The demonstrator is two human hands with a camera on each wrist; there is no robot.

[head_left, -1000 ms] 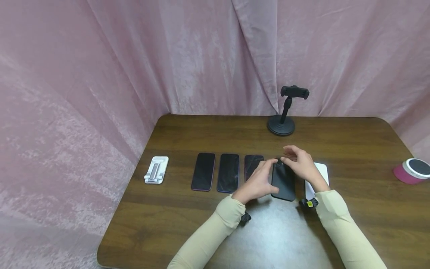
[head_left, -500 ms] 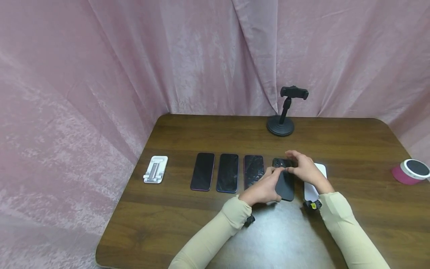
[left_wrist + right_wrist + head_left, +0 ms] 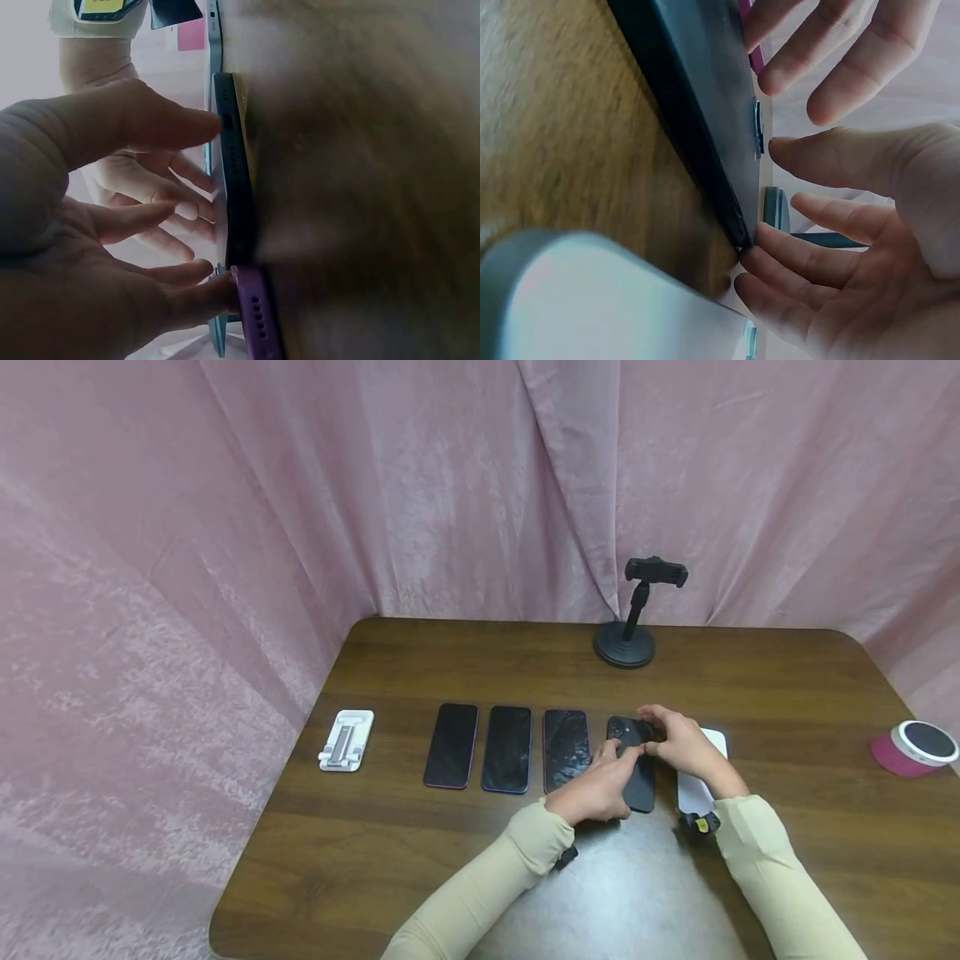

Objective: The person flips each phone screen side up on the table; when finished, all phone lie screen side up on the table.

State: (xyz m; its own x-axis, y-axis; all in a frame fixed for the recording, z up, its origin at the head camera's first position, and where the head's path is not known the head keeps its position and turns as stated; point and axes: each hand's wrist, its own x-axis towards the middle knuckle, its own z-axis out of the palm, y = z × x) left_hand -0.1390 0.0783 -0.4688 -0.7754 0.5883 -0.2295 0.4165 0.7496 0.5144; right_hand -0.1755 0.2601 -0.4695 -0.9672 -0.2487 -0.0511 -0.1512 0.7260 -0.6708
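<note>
A black phone (image 3: 639, 792) lies flat on the table, its camera corner upward. My left hand (image 3: 595, 789) is at its left side; in the left wrist view the thumb (image 3: 165, 124) touches or nearly touches the phone's bottom edge, and the lower fingers reach beside a purple-edged phone (image 3: 257, 315). My right hand (image 3: 692, 750) arches over the upper right part. In the right wrist view its fingertips (image 3: 754, 259) are at the black phone's top corner, while the thumb (image 3: 817, 154) hovers above the back. Neither hand visibly curls round it.
Left of the hands lie three dark-screened phones (image 3: 451, 746) in a row. A white phone (image 3: 693, 795) is under the right wrist. A white folding stand (image 3: 347, 742) lies far left, a black phone holder (image 3: 625, 645) stands behind, and a pink-and-white round object (image 3: 913, 749) sits right.
My left hand has moved right, over the black phone, uncovering the cracked-screen phone. My right hand has shifted slightly down and right. The two hands' fingers have come closer together.
</note>
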